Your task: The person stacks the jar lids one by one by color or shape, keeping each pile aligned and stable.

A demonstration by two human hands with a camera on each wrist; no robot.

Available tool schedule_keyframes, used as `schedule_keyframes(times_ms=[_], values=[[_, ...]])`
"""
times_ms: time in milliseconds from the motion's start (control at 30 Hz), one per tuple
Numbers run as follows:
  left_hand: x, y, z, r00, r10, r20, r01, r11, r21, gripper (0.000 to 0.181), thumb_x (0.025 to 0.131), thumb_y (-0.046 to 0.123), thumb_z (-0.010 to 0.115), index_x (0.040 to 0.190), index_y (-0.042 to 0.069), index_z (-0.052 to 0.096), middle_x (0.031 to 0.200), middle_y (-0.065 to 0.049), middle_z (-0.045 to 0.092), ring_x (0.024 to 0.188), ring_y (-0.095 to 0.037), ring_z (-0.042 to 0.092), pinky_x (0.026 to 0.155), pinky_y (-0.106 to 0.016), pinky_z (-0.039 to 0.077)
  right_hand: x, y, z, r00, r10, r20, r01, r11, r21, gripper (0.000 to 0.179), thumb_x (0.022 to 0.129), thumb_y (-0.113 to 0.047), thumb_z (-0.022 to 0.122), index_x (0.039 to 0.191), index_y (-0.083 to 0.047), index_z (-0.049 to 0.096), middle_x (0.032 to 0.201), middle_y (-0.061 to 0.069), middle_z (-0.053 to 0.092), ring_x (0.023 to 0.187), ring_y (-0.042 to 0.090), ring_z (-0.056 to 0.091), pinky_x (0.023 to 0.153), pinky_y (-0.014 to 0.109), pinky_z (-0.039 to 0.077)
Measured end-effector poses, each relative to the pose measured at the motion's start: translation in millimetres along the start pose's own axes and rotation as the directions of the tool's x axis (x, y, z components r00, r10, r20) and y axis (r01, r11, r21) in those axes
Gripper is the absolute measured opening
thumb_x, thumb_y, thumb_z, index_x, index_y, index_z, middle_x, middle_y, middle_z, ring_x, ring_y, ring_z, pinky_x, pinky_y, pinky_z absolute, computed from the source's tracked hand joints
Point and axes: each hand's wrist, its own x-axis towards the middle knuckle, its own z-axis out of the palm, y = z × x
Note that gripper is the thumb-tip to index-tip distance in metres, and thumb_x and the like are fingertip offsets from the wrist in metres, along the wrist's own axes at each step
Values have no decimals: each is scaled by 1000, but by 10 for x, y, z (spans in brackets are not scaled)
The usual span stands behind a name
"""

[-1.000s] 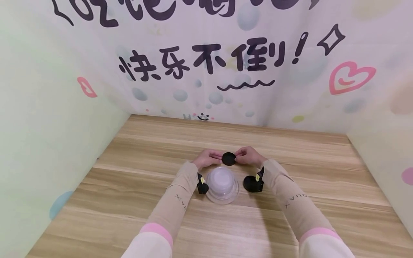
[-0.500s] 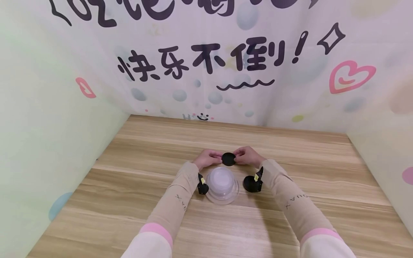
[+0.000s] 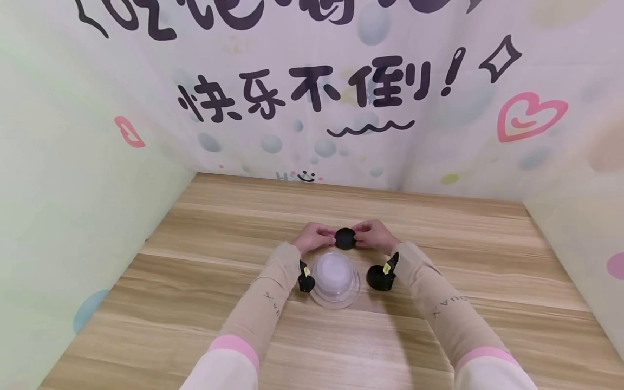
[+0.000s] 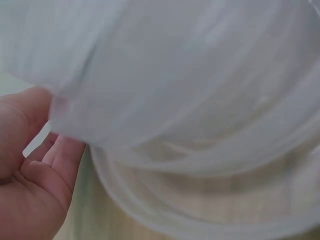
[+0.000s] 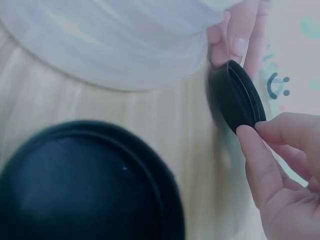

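Note:
Between my two hands is a small black round lid (image 3: 345,239), tilted up on edge. Its stepped inner rim shows in the right wrist view, where my right hand (image 5: 292,172) pinches the near edge between thumb and fingers. My left hand (image 3: 312,238) pinches the opposite edge; its fingertips appear behind the lid in the right wrist view. In the left wrist view, clear plastic containers cover part of my left hand (image 4: 37,165) and hide the lid. Those stacked translucent containers (image 3: 334,272) stand just in front of the hands, on a wide clear round base.
A second black round lid (image 5: 90,185) lies on the wooden table (image 3: 234,216) right of the containers, under my right wrist. Black wrist cameras sit at both cuffs. A printed cloth wall (image 3: 273,143) rises behind the table, with side walls left and right.
The lid has tipped a little and shifted slightly away from me, both hands moving with it. The containers and the second lid stay in place.

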Motion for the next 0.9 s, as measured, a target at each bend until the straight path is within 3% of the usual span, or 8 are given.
schedule_keyframes(times_ms=[167,367,633,900], values=[[-1,104,-38,999,51,-1,-51,998,-30,29,78,-1,63,107,-3,62,93,-15,64,78,-13,59,71,-23,50,-58,-96,-50,999,-15,-40,14,1000,-27,30,82,5,53,112,13,52,98,21,56,75,18,59,72,32,52],[-14,258,-37,998,64,-3,-64,996,-57,30,77,0,64,107,-3,61,93,-14,62,80,-15,60,73,-23,50,-158,-196,-142,997,-63,-49,62,998,-29,31,85,4,50,114,14,49,111,29,51,86,24,59,82,42,46],[-54,457,38,992,122,38,-118,990,-81,31,77,-1,64,108,-6,59,94,-17,60,80,-19,63,71,-24,51,-270,-213,-307,992,-118,-51,119,993,19,29,85,3,50,112,15,51,112,28,50,87,20,57,84,44,45],[-87,575,168,990,131,57,-128,991,-44,30,75,2,67,104,-4,62,90,-15,63,77,-15,62,68,-22,50,-443,-167,-452,986,-157,-46,157,988,-11,28,86,2,51,111,15,51,109,28,52,84,15,58,80,39,47]])
